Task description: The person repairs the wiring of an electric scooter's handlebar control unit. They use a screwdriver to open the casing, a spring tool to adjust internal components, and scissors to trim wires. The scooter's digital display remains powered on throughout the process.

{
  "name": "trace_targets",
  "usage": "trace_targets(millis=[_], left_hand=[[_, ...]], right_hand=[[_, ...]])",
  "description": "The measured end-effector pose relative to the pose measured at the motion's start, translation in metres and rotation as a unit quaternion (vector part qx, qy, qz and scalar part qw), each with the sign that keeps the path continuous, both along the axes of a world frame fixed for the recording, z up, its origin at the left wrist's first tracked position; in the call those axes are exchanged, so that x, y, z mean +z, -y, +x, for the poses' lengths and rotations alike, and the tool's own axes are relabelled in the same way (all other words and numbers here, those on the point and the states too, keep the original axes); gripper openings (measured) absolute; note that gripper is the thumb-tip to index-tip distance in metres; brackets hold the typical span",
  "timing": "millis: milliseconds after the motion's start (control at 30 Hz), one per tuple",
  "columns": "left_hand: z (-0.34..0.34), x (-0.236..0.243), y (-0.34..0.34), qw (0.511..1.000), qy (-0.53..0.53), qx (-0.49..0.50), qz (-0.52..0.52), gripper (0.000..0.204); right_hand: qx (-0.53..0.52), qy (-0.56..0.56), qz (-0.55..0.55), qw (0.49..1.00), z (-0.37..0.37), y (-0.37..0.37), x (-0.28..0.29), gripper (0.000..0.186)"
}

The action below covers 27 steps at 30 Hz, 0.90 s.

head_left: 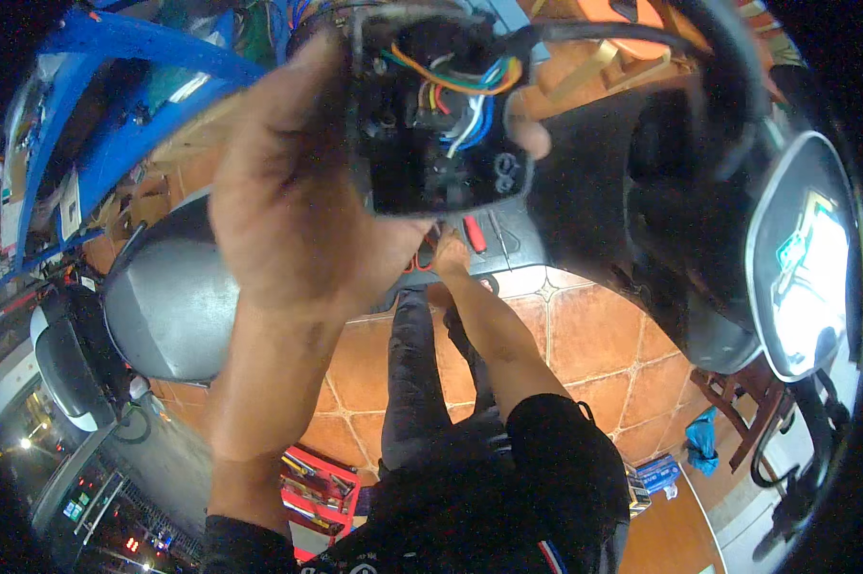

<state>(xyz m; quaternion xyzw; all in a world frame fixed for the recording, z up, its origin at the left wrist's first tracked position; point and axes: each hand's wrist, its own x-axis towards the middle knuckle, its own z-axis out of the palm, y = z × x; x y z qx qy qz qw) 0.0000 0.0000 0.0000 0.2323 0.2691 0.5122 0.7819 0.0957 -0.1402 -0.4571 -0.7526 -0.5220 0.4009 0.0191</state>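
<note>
My left hand [298, 201] is closed on a black housing [403, 167] raised close to the camera, with orange, green, white and blue wires exposed inside and a black cable running off right. Below it, my right hand [453, 251] reaches to the grey deck [527, 251] of a scooter, its fingertips together and partly hidden behind the housing; what they hold, if anything, I cannot make out. Beside that hand lie a red-handled tool [474, 232], a thin metal tool [498, 234] and an orange-handled tool [422, 263].
The scooter's grey seat [168, 306] is at left, its mirror [800, 258] at right. Blue shelving [116, 48] stands upper left, an orange stool [618, 24] at top. A red toolbox [321, 488] and a wooden table [671, 536] are near the lower edge.
</note>
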Motion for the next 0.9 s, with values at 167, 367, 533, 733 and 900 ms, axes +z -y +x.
trace_targets(millis=[167, 367, 533, 733, 900], left_hand=[[-0.013, 0.009, 0.006, 0.991, 0.115, -0.045, -0.06, 0.06], [0.0, 0.028, 0.012, 0.989, 0.096, -0.032, -0.104, 0.051], [0.0, 0.026, 0.012, 0.983, 0.137, -0.058, -0.108, 0.048], [0.0, 0.021, 0.007, 0.978, 0.158, -0.067, -0.116, 0.05], [-0.007, 0.019, 0.002, 0.966, 0.195, -0.092, -0.141, 0.054]], right_hand=[[0.027, -0.176, 0.213, 0.961, 0.001, 0.039, 0.134, 0.033], [-0.043, -0.311, 0.22, 0.924, 0.071, 0.048, 0.382, 0.03], [-0.131, -0.401, 0.47, 0.775, 0.067, 0.014, 0.504, 0.019], [-0.261, -0.395, 0.54, 0.696, 0.024, -0.03, 0.514, 0.031], [-0.289, -0.433, 0.516, 0.68, 0.017, -0.049, 0.502, 0.028]])
